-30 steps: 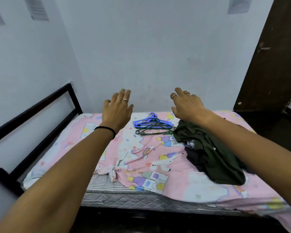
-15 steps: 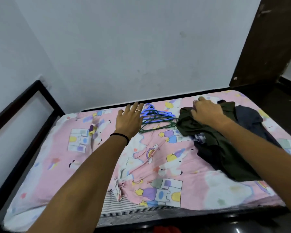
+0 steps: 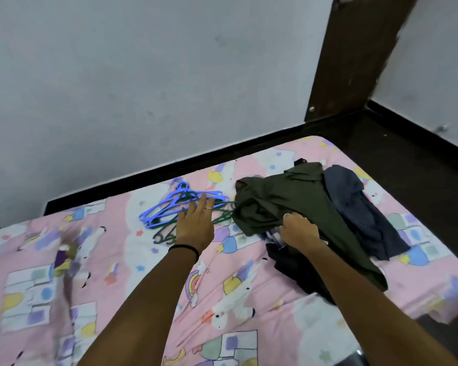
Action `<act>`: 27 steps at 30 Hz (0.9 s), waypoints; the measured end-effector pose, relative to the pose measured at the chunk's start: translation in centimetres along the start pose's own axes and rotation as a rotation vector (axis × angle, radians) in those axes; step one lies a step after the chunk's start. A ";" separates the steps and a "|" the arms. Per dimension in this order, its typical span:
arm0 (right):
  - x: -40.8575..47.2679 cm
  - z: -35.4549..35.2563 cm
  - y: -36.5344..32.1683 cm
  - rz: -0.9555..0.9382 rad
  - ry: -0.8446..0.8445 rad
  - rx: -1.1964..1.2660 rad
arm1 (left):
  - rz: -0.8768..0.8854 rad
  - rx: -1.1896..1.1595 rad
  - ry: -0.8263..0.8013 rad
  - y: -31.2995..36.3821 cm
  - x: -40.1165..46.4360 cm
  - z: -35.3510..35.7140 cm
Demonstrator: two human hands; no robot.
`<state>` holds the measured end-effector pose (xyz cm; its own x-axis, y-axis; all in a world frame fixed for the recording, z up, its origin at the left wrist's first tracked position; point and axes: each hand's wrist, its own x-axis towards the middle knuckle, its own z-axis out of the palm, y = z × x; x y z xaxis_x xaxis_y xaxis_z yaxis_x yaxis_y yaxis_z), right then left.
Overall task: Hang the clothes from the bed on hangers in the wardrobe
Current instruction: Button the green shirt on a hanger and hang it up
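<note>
Both hands have dropped to the bed (image 3: 64, 299): left hand (image 3: 195, 225) open, flat on the hangers (image 3: 180, 204); right hand (image 3: 299, 229) pinching the olive shirt (image 3: 288, 202) just right.

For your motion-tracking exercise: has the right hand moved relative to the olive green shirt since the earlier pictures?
Yes. The right hand was raised above the bed, then came down onto the olive green shirt; it now grips the shirt's near edge, closer to the person.

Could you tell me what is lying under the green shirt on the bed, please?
Under the green shirt a dark garment and a pale checked one poke out; the rest is covered.
</note>
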<state>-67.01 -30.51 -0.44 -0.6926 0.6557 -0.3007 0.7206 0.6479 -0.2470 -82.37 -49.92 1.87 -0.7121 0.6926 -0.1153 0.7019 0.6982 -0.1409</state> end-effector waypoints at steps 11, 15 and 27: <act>-3.0 0.5 7.3 0.260 0.174 0.120 | 0.158 -0.149 -0.218 8.9 4.3 2.4; -3.5 1.2 8.3 0.297 0.299 0.130 | 0.215 -0.137 -0.284 11.1 6.2 5.7; 8.3 10.7 4.8 0.345 0.403 0.042 | 0.157 -0.296 -0.276 6.6 25.2 20.5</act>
<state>-68.94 -26.08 -14.00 -0.3665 0.9304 0.0051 0.9038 0.3573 -0.2355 -96.02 -31.58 -22.10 -0.5455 0.7484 -0.3773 0.7484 0.6376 0.1828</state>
